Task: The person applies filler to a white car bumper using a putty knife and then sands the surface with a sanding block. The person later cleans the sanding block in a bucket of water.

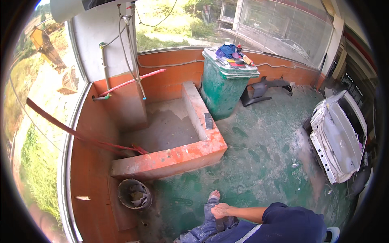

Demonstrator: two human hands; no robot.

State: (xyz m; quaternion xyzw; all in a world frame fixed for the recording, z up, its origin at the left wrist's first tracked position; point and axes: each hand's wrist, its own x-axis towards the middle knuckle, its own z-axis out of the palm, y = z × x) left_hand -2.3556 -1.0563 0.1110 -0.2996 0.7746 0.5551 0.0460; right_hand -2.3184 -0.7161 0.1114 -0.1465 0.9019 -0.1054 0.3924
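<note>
You're standing in a car body repair yard's wash corner: a low orange-walled wash basin [170,133] with pipes at ten o'clock, a green wheeled bin [223,89] at twelve, a black bumper [263,91] behind it, a sanded white car panel [338,137] at three, wet green floor [259,162] underfoot

Single head-worn fisheye view, high and steeply downward over green floor [259,158], orange basin [174,158].

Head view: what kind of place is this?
Likely a car body repair or paint yard's wash corner: a sanded white car panel, a dark bumper by the wall, and a low concrete wash basin.
</note>
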